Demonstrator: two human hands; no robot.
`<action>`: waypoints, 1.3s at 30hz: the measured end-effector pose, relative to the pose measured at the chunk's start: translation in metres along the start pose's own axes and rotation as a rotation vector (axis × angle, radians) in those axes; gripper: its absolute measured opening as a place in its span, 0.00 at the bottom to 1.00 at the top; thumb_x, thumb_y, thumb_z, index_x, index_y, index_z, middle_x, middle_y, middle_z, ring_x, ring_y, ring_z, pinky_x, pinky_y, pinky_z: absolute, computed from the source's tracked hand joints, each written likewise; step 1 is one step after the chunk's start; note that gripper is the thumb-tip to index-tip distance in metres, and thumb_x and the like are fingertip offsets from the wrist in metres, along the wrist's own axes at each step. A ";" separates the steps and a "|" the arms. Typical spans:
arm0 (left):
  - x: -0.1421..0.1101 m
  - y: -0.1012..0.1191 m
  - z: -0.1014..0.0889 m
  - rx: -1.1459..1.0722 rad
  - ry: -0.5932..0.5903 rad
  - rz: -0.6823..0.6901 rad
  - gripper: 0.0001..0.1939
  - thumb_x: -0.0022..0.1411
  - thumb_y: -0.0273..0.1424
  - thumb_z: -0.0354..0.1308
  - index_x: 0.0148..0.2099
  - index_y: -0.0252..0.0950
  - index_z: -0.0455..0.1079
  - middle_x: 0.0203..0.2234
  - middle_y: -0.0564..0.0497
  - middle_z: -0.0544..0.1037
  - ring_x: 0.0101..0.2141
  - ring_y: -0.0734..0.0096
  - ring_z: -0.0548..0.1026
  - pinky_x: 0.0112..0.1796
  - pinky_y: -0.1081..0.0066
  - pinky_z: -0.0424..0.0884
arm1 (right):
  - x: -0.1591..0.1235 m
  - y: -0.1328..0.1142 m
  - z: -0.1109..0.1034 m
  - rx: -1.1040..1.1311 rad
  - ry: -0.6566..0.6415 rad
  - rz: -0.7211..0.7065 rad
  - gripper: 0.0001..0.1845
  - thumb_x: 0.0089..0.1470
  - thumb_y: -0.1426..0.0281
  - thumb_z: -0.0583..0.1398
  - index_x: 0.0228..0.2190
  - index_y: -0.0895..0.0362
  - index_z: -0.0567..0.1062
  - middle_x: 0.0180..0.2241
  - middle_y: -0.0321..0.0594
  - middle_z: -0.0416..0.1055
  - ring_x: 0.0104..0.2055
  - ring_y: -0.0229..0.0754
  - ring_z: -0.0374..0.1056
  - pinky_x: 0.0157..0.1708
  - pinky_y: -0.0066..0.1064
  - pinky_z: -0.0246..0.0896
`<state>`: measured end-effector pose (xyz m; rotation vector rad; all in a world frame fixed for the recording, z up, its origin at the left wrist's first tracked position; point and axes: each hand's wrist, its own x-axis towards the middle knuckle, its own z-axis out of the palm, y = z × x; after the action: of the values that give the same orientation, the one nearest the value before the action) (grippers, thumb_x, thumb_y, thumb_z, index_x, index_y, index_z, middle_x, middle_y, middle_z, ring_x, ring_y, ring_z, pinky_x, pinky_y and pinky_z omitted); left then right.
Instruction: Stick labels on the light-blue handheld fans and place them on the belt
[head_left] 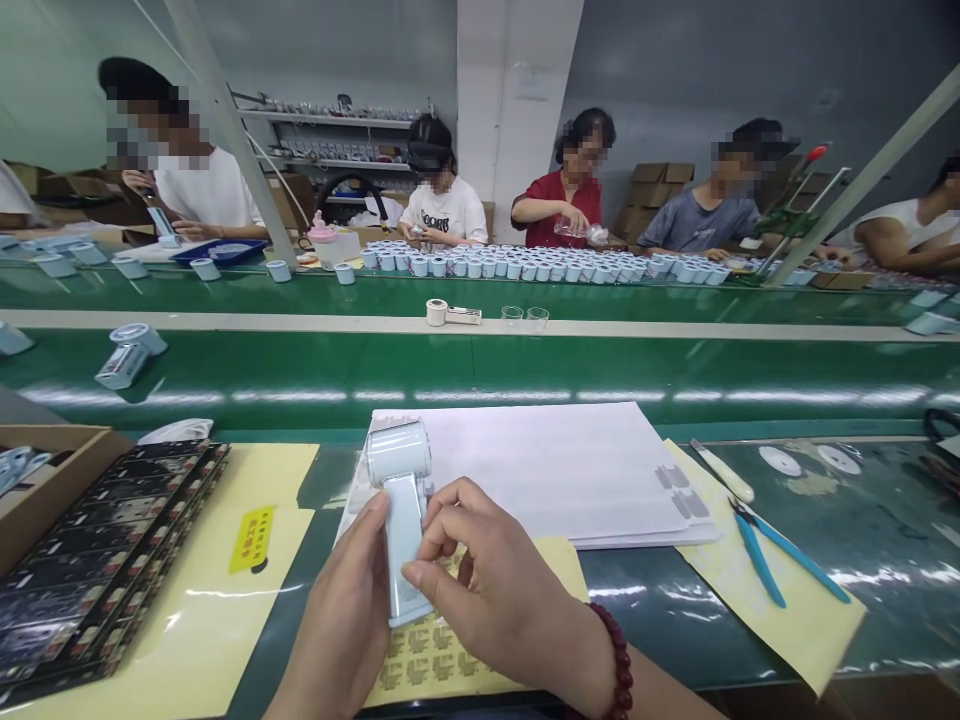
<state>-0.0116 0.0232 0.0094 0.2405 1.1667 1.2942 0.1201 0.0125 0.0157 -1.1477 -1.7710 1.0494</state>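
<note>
My left hand (349, 600) is closed round the handle of a light-blue handheld fan (403, 530), its round head up and its handle tilted slightly. My right hand (487, 580) is at the right side of the handle, thumb and fingertips pinched close to its face. Anything between those fingertips is too small or hidden to name. Beneath both hands lies a yellow sheet of small printed labels (420, 668). Behind it, a stack of white sheets (540, 470) with a few grey stickers at the edges rests on the green table.
Blue-handled cutters (787, 560) and a white-handled knife (724, 470) lie right. Left are dark printed sheets (97, 560), a cardboard box (67, 445) and a yellow tag (253, 540). A conveyor belt (360, 365) carries another fan (124, 365). Several co-workers sit beyond many blue-white parts (510, 265).
</note>
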 end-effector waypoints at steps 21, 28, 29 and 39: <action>0.003 0.011 -0.015 0.164 -0.299 -0.053 0.20 0.39 0.30 0.74 0.37 0.33 0.76 0.26 0.52 0.73 0.22 0.78 0.66 0.19 0.79 0.65 | 0.007 0.026 -0.017 0.245 0.145 0.239 0.13 0.59 0.58 0.59 0.41 0.52 0.71 0.30 0.31 0.64 0.19 0.31 0.54 0.17 0.26 0.50; 0.002 0.018 -0.017 0.259 -0.281 0.043 0.19 0.42 0.30 0.69 0.39 0.37 0.72 0.22 0.55 0.69 0.17 0.78 0.62 0.14 0.77 0.62 | 0.014 0.039 -0.028 0.013 0.083 0.212 0.11 0.63 0.61 0.55 0.45 0.51 0.69 0.37 0.37 0.72 0.23 0.34 0.64 0.21 0.28 0.61; 0.003 0.021 -0.017 0.275 -0.268 0.057 0.19 0.42 0.30 0.68 0.39 0.37 0.71 0.22 0.55 0.69 0.17 0.77 0.62 0.14 0.77 0.62 | 0.015 0.041 -0.029 -0.055 0.052 0.182 0.11 0.64 0.62 0.54 0.45 0.51 0.69 0.41 0.39 0.74 0.28 0.37 0.69 0.23 0.28 0.64; 0.068 0.075 -0.008 0.703 -0.278 0.204 0.19 0.45 0.38 0.70 0.36 0.37 0.67 0.17 0.56 0.70 0.17 0.74 0.66 0.19 0.74 0.65 | 0.040 0.051 -0.019 -0.596 -0.171 -0.023 0.27 0.59 0.73 0.58 0.59 0.61 0.66 0.44 0.52 0.79 0.46 0.56 0.73 0.36 0.42 0.71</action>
<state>-0.0754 0.1007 0.0232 1.0421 1.3400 0.9355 0.1407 0.0670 -0.0180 -1.4088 -2.3163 0.6270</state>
